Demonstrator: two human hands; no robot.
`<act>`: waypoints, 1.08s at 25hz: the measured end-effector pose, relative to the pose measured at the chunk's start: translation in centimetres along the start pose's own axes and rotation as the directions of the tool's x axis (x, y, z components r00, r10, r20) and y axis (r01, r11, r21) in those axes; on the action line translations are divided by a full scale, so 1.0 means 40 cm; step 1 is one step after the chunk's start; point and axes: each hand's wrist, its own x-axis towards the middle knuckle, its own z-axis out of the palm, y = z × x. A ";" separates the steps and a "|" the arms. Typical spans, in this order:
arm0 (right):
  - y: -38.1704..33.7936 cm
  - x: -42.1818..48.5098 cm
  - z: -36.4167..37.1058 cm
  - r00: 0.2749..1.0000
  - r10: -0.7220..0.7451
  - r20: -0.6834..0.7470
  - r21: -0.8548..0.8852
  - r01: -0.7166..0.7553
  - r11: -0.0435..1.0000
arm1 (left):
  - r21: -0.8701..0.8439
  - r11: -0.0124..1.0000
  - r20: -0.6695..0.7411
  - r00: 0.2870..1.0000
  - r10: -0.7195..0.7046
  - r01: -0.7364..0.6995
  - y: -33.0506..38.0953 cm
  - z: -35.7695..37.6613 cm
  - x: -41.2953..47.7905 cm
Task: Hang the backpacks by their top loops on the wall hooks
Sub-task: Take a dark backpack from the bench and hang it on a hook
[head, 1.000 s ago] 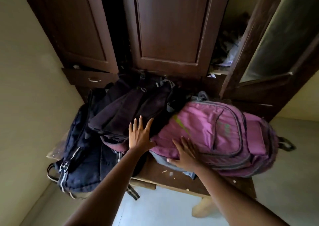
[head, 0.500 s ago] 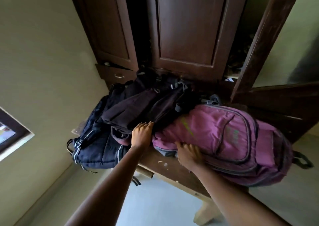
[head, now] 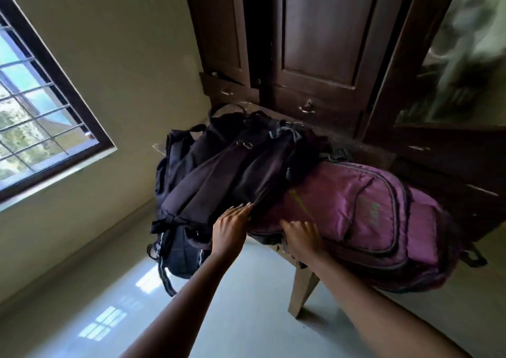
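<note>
Head camera shows three slumped fabric backpacks on a wooden bench [head: 301, 286] before a dark panelled wardrobe [head: 323, 43]. The magenta backpack [head: 356, 207] overhangs the right end, the maroon backpack [head: 232, 177] drapes mid-heap, and the navy backpack [head: 180, 251] sags off the left edge. The left hand [head: 230, 229] lays straight fingers on the maroon flap. The right hand [head: 304, 238] presses the magenta bag's near seam with fingers bent; whether it grips is unclear. Glossy floor [head: 246, 316] lies open nearby.

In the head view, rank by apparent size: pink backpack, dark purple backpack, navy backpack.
Pink fabric backpack, largest.
Dark purple fabric backpack, next.
Navy fabric backpack, smallest as seen, but mostly hidden under the dark one, so unsure.
</note>
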 end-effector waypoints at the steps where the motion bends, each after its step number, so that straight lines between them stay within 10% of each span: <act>1: -0.004 -0.019 -0.004 1.000 -0.017 0.005 0.004 0.017 1.000 | -0.017 0.999 0.014 0.999 -0.047 0.048 0.015 -0.011 -0.032; 13: -0.302 -0.325 0.041 0.944 -0.329 0.022 -0.057 0.330 0.942 | -0.195 0.896 -0.120 0.897 -0.426 0.400 -0.082 -0.235 -0.509; 27: -0.838 -0.662 0.285 0.627 -0.733 0.264 0.060 0.748 0.661 | -0.321 0.432 -0.049 0.441 -0.896 0.843 -0.319 -0.509 -1.285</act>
